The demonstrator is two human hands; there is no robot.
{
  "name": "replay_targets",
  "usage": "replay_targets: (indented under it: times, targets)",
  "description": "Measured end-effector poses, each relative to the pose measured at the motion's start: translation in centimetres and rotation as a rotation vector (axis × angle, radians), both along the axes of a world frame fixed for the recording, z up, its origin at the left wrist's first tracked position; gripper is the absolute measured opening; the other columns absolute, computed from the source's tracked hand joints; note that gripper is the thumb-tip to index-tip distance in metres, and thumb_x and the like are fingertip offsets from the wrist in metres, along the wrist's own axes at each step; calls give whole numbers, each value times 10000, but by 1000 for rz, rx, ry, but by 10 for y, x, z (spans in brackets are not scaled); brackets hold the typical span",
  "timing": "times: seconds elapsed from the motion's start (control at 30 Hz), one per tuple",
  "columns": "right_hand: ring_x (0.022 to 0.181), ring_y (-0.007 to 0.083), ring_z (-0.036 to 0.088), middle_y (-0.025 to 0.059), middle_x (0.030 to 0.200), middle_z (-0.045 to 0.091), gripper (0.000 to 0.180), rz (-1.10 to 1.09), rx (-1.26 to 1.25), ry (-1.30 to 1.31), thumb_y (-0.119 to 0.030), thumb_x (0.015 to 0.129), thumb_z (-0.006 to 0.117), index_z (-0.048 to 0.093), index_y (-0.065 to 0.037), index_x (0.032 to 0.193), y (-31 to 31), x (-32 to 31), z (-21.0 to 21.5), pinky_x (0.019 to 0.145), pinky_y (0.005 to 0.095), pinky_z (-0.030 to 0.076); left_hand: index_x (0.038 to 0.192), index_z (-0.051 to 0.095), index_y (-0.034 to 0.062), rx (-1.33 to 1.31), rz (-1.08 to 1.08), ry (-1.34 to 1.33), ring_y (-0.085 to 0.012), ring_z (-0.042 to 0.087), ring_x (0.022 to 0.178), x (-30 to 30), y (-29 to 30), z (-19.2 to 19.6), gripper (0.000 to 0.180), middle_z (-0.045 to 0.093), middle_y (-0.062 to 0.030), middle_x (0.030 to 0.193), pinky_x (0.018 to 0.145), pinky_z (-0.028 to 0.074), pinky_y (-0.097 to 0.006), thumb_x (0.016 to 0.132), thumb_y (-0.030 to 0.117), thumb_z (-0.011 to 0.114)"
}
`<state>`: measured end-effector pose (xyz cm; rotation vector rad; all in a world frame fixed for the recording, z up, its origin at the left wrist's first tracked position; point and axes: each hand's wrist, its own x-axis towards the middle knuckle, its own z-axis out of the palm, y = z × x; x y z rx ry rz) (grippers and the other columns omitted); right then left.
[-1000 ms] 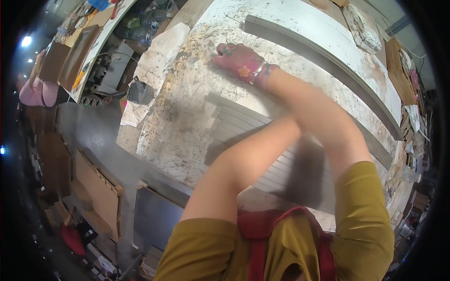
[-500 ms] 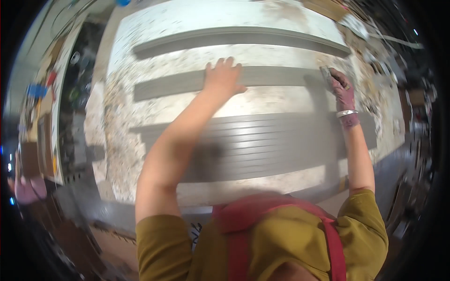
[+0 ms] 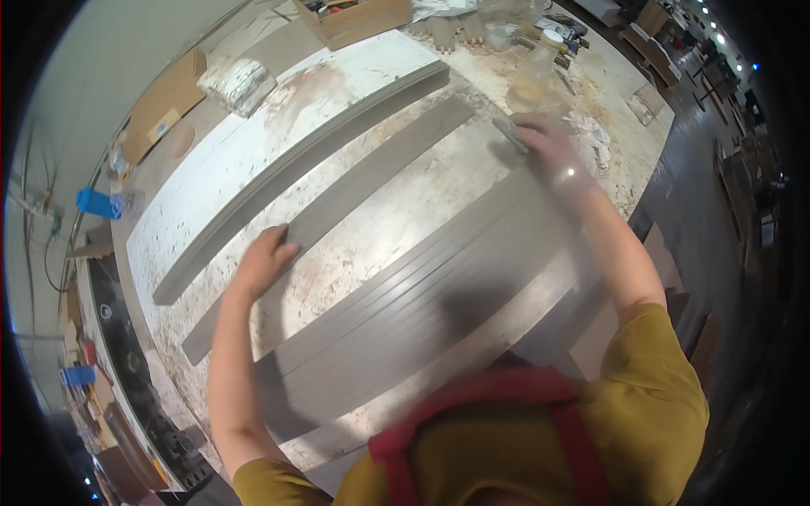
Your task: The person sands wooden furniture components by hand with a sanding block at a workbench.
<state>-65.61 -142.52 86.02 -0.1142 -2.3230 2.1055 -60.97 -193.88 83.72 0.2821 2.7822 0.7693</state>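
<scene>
A single narrow grey strip point(image 3: 380, 166) lies slantwise across the middle of the worktable. My left hand point(image 3: 263, 263) is bent over its near-left part, thumb on one edge and fingers on the other. Past the strip's far right end, my right hand point(image 3: 548, 152), blurred by motion, pinches a small grey block point(image 3: 510, 133) that looks like a sanding pad. Beyond the single strip rests a stack of grey strips point(image 3: 295, 177). Closer to me several grey strips lie side by side point(image 3: 405, 312) like a panel.
The white, stained tabletop point(image 3: 337, 244) carries dust and chips. At its back are a cardboard box point(image 3: 363, 24), a wrapped white bundle point(image 3: 237, 87) and a plastic bottle point(image 3: 533, 76) of yellowish liquid. A blue cup point(image 3: 99, 203) is at the left edge.
The view has turned, so the strips now run slantwise. My left hand has gone from lying spread on the single strip to gripping it nearer its left end. The right hand keeps the grey block.
</scene>
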Motion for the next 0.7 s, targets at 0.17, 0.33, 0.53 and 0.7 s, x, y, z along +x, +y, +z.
replay_targets:
  times: [0.17, 0.33, 0.53, 0.7]
  targets:
    - [819, 151, 594, 67, 954, 651, 333, -49, 379, -23, -230, 815, 647, 642, -43, 1091, 7, -82, -14, 740, 274, 475, 1307, 481, 22, -134, 30, 198, -354, 470, 1171, 10, 24, -34, 627, 487, -177, 1297, 998, 382, -401, 761, 233, 705]
    - [960, 273, 632, 134, 1039, 674, 350, -56, 685, -1, -252, 774, 639, 666, -42, 1053, 2, -156, -69, 874, 331, 471, 1307, 493, 48, -67, 94, 234, -350, 464, 1155, 15, 28, -38, 610, 503, -151, 1271, 990, 372, -418, 752, 199, 698]
    - [961, 258, 612, 133, 1021, 660, 337, 192, 1049, -50, -272, 791, 620, 667, -45, 1036, 24, -118, -46, 865, 334, 468, 1309, 495, 56, -114, 85, 273, -345, 459, 1165, 12, 33, -43, 603, 506, -147, 1274, 991, 366, -420, 759, 214, 688]
    - [801, 228, 603, 117, 899, 630, 301, 426, 1036, 170, -233, 802, 595, 659, -47, 1030, -4, -81, 15, 728, 348, 488, 1327, 476, 95, -166, 87, 322, -340, 452, 1210, 22, 10, -61, 588, 485, -175, 1326, 1021, 353, -448, 797, 276, 657]
